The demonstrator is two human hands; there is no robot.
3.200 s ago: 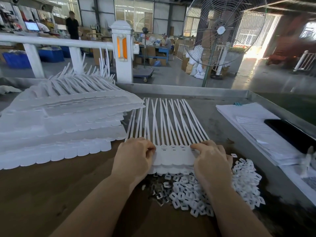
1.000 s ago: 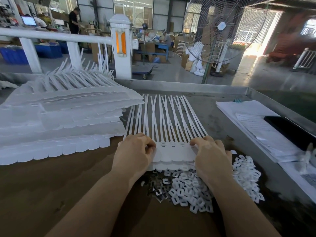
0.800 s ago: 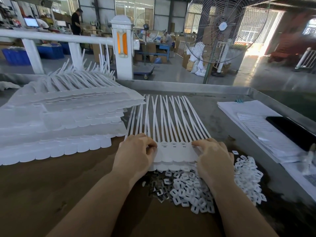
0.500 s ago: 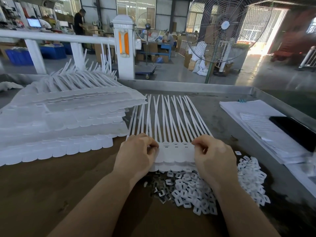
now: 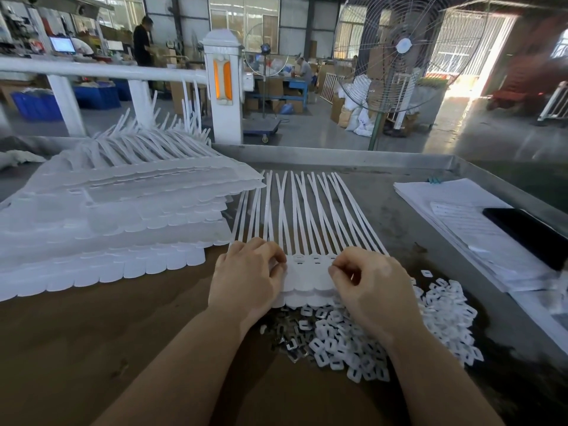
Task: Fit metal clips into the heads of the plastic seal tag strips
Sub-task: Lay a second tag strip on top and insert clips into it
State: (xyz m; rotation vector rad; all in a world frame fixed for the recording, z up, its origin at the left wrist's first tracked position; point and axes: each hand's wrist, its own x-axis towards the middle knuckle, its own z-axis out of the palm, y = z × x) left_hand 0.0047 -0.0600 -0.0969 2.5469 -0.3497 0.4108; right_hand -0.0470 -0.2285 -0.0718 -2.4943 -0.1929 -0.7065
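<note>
Near the desk's front edge there's a pile of metal clips (image 5: pixel 292 344) and white caps (image 5: pixel 436 321). Just past it, both hands sit on the strip heads (image 5: pixel 310 272): left hand (image 5: pixel 246 281) curled and holding them down, right hand (image 5: pixel 372 287) pinching something tiny, probably a clip. Looks mid-insertion; next it needs lining up with a head slot.

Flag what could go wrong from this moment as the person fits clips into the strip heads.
1. The right hand pinches something too small to see at the strip heads; it could slip and fall among the white plastic pieces.
2. The metal clips lie mixed with those pieces, so a wrong pick seems possible.
3. The left hand covers some heads; one could get skipped.
</note>
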